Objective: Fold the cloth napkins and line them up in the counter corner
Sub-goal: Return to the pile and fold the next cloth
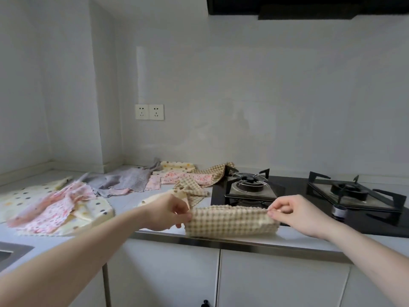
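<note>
**Checked napkin mid-fold at the counter edge**

Left hand [168, 212] and right hand [292, 214] each pinch an end of the checked napkin [230, 221], folded over at the counter's [124, 204] front lip. Loosen either pinch and I'd guess it slides off. Beyond lie unfolded napkins [124, 180], one draped towards the burner [250, 185].
</note>
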`<state>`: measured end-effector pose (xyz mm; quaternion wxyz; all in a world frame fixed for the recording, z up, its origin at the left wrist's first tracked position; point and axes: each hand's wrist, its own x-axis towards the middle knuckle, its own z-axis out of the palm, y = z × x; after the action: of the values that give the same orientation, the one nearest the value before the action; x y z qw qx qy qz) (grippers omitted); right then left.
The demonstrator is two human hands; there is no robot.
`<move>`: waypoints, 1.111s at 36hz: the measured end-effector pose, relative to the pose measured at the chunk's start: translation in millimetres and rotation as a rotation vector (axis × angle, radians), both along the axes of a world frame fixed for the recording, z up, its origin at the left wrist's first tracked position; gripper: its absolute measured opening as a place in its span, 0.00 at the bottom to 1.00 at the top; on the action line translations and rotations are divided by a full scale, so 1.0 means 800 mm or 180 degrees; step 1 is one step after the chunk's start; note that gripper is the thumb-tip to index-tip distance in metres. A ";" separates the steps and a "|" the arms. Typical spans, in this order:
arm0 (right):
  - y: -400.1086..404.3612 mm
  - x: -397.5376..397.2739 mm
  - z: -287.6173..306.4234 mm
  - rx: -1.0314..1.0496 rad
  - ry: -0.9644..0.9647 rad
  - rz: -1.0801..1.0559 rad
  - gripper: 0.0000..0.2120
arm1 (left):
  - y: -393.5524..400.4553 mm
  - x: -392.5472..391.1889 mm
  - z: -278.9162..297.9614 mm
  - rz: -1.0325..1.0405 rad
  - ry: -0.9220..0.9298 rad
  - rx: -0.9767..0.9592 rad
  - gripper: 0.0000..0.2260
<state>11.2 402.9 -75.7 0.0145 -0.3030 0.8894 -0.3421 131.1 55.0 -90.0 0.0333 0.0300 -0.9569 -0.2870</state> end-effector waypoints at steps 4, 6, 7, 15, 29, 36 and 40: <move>-0.006 -0.018 -0.022 -0.0070 -0.0119 -0.0074 0.02 | -0.005 -0.015 -0.017 0.0095 -0.0011 0.0092 0.10; -0.013 -0.029 -0.031 -0.0168 -0.0073 -0.0181 0.02 | -0.003 -0.024 -0.019 0.0191 0.0104 0.0048 0.11; -0.018 -0.035 -0.035 -0.0213 -0.0040 -0.0244 0.02 | -0.003 -0.029 -0.021 0.0241 0.0158 0.0035 0.12; -0.054 -0.076 -0.058 -0.0506 0.0300 -0.0833 0.03 | 0.007 -0.071 -0.031 0.0701 0.0539 -0.0253 0.14; -0.077 -0.105 -0.114 -0.0341 0.0740 -0.1459 0.07 | 0.008 -0.125 -0.085 0.1177 0.0762 -0.0580 0.09; -0.081 -0.104 -0.112 0.0311 0.0668 -0.1770 0.17 | 0.006 -0.129 -0.092 0.1141 0.0715 -0.0506 0.18; -0.082 -0.102 -0.110 0.0415 0.0611 -0.1807 0.11 | 0.005 -0.127 -0.094 0.1073 0.0747 -0.0436 0.14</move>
<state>-70.4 337.1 -163.9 -0.1463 -0.0718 0.9559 -0.2444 29.4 58.7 -165.0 0.1940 0.1536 -0.9452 -0.2132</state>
